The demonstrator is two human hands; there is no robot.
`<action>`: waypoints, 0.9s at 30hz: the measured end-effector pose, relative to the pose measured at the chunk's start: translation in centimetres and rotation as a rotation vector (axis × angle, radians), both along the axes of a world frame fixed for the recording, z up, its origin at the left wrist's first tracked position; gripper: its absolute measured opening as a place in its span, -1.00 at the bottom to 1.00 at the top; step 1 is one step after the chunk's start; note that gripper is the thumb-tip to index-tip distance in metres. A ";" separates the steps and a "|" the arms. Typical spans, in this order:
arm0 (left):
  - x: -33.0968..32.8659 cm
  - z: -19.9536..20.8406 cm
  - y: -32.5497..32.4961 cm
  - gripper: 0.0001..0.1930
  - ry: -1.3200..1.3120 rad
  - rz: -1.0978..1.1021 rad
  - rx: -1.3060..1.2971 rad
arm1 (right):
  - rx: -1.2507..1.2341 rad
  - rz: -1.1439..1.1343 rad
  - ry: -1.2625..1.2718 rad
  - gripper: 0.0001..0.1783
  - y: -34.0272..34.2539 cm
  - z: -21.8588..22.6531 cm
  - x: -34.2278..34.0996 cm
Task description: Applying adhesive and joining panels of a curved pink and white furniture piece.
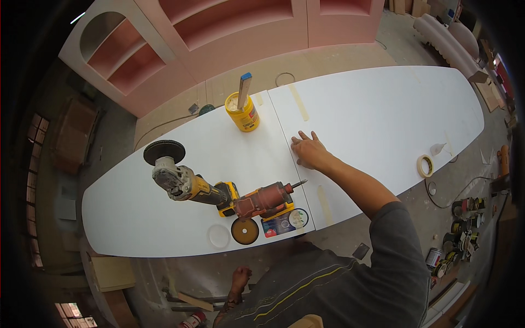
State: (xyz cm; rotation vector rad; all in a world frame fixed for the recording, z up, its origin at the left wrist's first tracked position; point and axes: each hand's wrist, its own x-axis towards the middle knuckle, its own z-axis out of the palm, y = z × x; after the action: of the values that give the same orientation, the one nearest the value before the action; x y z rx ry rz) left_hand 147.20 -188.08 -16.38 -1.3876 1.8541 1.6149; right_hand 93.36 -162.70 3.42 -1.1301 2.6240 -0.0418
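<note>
My right hand (310, 150) lies palm down on the white oval panel (377, 126), fingers spread, just right of the seam between its two halves. It holds nothing. My left hand (240, 277) hangs low beyond the panel's near edge, its fingers curled in with nothing visible in them. To the left of my right hand stands a yellow tub (242, 117) of pale paste with a flat, blue-tipped stick (244, 90) in it. Closer to me are an angle grinder (180, 183) with a black disc and a red cordless driver (265, 200), its bit pointing toward the seam.
A tan disc (244, 232), a clear round lid (219, 236) and a blue card (278, 225) lie by the near edge. A tape roll (424, 165) sits at the right edge. Pink shelving (191, 65) stands behind. Several cans (465, 224) crowd the floor at right.
</note>
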 end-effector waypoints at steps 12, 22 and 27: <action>13.6 -2.5 -2.5 -0.70 -0.112 -0.460 -0.252 | -0.049 -0.083 0.227 -0.48 -0.8 -3.9 -0.3; 9.9 -0.5 -1.6 -0.65 0.042 0.024 -0.091 | -0.465 -0.471 0.178 -0.43 6.0 -9.5 7.0; 20.2 -6.2 -7.1 -0.64 0.134 0.140 -0.145 | -0.740 -0.737 0.566 -0.54 4.6 -9.7 21.2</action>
State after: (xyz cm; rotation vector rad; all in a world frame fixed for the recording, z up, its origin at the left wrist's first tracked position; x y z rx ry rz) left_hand 167.39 -195.17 -22.62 -1.5355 2.0262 1.7079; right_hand 114.54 -158.06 -6.32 -0.2377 3.5213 -1.0459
